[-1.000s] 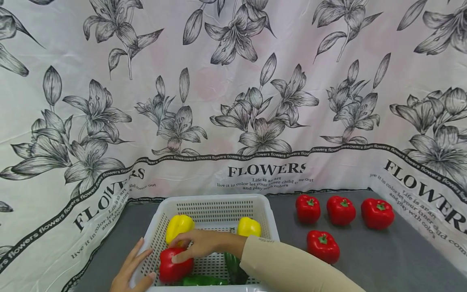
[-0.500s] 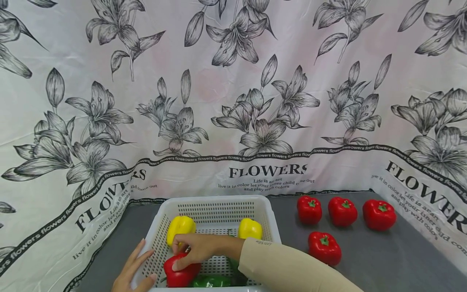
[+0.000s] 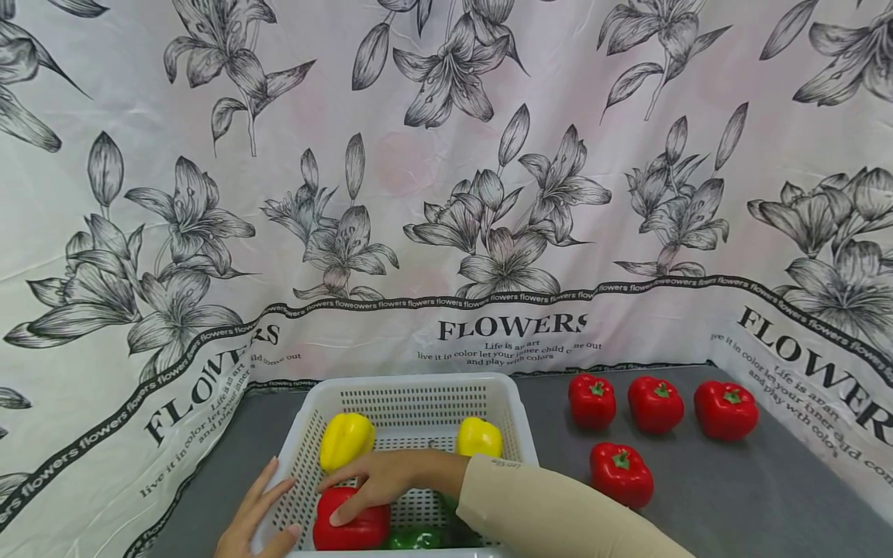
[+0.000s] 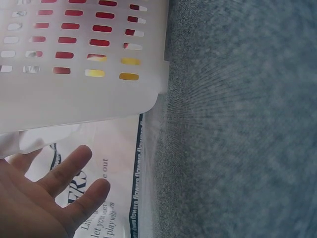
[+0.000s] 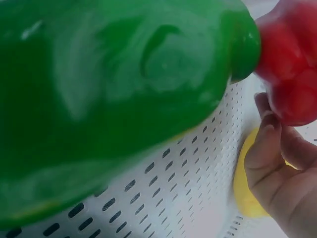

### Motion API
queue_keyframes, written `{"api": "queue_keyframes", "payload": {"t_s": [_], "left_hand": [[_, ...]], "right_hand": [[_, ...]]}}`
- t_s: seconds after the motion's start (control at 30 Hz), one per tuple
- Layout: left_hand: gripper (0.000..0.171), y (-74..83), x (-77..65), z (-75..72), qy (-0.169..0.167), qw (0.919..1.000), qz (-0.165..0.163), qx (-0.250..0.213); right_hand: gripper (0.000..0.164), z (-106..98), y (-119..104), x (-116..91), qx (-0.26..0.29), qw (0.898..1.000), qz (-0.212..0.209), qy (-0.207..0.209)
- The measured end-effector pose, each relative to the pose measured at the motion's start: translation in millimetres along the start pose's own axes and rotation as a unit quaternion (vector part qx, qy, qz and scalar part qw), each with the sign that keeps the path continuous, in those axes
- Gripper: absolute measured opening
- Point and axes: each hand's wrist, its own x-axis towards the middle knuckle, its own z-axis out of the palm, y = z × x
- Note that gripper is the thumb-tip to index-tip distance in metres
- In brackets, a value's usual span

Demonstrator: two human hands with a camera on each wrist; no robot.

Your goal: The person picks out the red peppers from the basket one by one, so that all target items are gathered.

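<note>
My right hand [image 3: 391, 474] reaches into a white perforated plastic basket [image 3: 412, 380] and holds a red bell pepper [image 3: 363, 533] at the front left. Its thumb lies on the near side and the fingers on the far side. In the right wrist view, thumb and fingers meet the edge of that red pepper [image 5: 292, 59]. My left hand [image 3: 253, 518] rests at the basket's left rim, fingers spread. In the left wrist view its straight fingers [image 4: 89, 196] extend beside the basket's outer wall [image 4: 74, 101].
Two yellow bell peppers [image 3: 346, 440] lie farther back in the basket. A glossy green vegetable [image 3: 416, 538] is beside the red one, and a darker green one is partly hidden under my right arm. Several red bell peppers [image 3: 654, 404] stand on the grey table [image 3: 753, 496] to the right.
The red bell pepper has shifted slightly right and turned in the basket, with my right hand staying on it. Its index finger has straightened somewhat. The left hand has stayed at the rim.
</note>
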Motion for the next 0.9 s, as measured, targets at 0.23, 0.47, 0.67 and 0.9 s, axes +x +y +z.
{"api": "queue_keyframes", "payload": {"t_s": [0.23,0.47,0.67,0.9], "left_hand": [[0.045,0.4,-1.4,0.1,0.01,0.9999,0.008,0.0],[0.045,0.7,-2.3,1.9,0.019,0.9997,0.015,0.001],[0.046,1.3,-1.5,0.8,0.013,0.9999,0.005,0.005],[0.046,0.6,-0.1,0.8,0.012,0.9997,0.012,0.019]], "right_hand": [[0.035,0.4,-1.8,-1.4,0.045,0.999,0.005,0.009],[0.034,-2.5,-8.2,-10.0,0.047,0.999,-0.006,0.024],[0.037,-7.7,-9.6,-13.1,0.03,0.997,-0.051,0.05],[0.052,-14.1,-13.3,-17.5,0.019,0.988,-0.112,0.108]]}}
